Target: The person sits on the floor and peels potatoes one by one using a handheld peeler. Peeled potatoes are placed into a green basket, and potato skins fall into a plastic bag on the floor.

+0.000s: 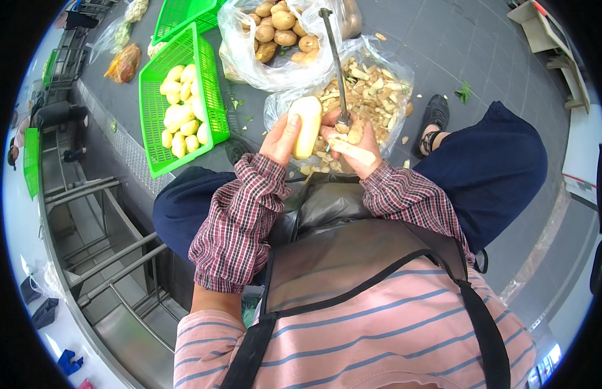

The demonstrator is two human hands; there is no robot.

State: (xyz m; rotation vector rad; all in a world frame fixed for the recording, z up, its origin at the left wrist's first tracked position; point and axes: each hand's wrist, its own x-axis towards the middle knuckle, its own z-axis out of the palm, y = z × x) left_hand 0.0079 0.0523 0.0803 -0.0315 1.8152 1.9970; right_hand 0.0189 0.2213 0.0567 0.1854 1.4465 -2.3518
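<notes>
My left hand [280, 141] grips a long peeled potato [307, 125], pale yellow and tilted nearly upright, with the thumb along its side. Just to its right, my right hand [361, 151] is curled around the near end of a long, thin, dark tool [336, 63] with a short crosspiece at its far tip. Strips of potato peel [352, 150] cling over the fingers and hide much of that grip. Below and beyond both hands, a clear plastic bag [403, 90] lies spread on the floor under a heap of potato peelings [379, 99].
A green plastic basket [148, 116] holds peeled potatoes [178, 116] at the left. Beyond my hands stands a plastic bag [233, 53] of unpeeled potatoes [284, 20]. Metal racks [116, 262] line the left side, where another person [58, 114] is visible. A green leaf [464, 92] lies right.
</notes>
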